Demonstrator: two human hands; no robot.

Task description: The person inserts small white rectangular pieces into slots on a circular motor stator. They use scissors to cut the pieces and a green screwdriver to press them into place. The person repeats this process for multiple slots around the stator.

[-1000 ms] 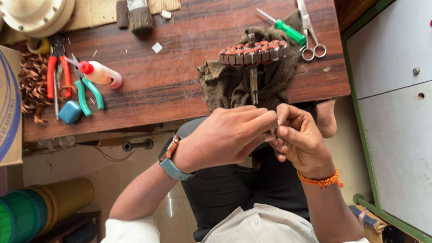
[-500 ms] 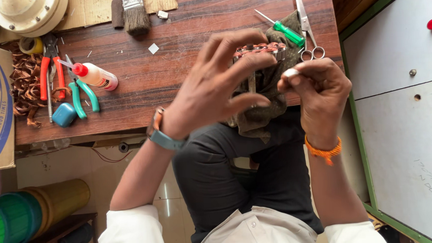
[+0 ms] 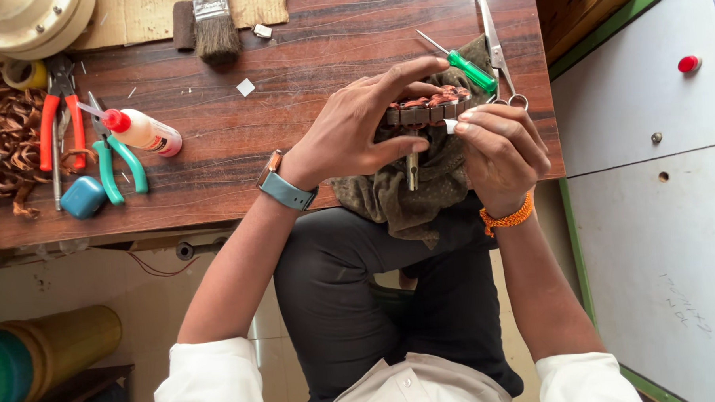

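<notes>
Wooden bench (image 3: 291,108) edge | left hand (image 3: 355,126), right hand (image 3: 498,152) pinch copper-wound stator (image 3: 427,109) (cloth (image 3: 397,196) overhangs)

Head cam, steep down, close.

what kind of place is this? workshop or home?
Likely a small motor-repair workshop. The left hand and right hand hold a copper-wound stator over a worn wooden bench with pliers, a green screwdriver and scrap copper wire.

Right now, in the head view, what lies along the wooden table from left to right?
Copper wire scraps → red-handled pliers → glue bottle → brush → left hand → wound stator → right hand.
</notes>
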